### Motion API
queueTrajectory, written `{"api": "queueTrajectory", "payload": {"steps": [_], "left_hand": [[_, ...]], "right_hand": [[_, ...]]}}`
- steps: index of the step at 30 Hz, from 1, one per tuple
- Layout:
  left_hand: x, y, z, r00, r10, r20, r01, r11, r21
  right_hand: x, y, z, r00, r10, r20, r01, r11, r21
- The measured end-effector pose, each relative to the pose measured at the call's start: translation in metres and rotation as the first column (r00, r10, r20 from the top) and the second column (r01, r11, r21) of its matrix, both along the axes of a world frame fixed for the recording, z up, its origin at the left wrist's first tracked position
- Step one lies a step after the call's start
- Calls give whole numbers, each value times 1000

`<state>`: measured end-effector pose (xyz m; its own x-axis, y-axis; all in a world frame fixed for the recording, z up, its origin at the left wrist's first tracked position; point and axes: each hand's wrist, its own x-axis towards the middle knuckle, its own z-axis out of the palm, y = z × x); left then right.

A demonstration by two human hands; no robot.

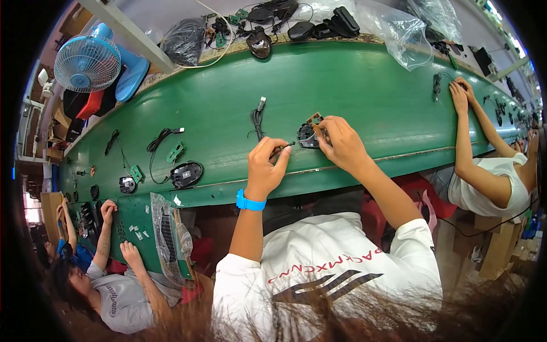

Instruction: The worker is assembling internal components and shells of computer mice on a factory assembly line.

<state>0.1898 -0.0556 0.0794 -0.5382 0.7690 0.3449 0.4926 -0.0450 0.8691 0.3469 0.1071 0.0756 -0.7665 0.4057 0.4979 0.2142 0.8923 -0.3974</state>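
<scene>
My left hand [266,166], with a blue band on its wrist, pinches the dark end of a black USB cable [257,118] between thumb and fingers. The rest of that cable lies bundled beyond the hand, its metal plug pointing away from me. My right hand [344,145] is closed on a small brown circuit board [315,118], tilted over an open black mouse shell [306,133]. The shell rests on the green belt just right of my left fingertips. My right fingers hide part of the board and the shell's right side.
On the green belt [216,94], a mouse shell [187,174], a green circuit board [176,151] and a coiled cable [162,139] lie to the left. A blue fan [88,62] stands far left. Co-workers sit on both sides. Plastic bags and mouse parts line the far ledge.
</scene>
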Motion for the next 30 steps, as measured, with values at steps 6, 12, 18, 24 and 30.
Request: {"api": "queueTrajectory", "payload": {"steps": [6,12,18,24,30], "left_hand": [[9,5,10,1000,-19,14,18,999,38],[7,7,4,1000,16,-10,-16,999,29],[7,13,-2,1000,-8,-29,9,999,33],[13,18,-6,1000,-15,-13,15,1000,25],[13,18,-11,999,-35,-40,34,999,-36]], "right_hand": [[5,3,-3,1000,-7,15,8,997,-73],[16,8,-8,999,4,34,9,929,-371],[25,9,-7,986,51,157,17,913,-407],[30,12,-16,983,33,181,34,935,-354],[33,7,-14,976,-57,209,120,946,-301]]}}
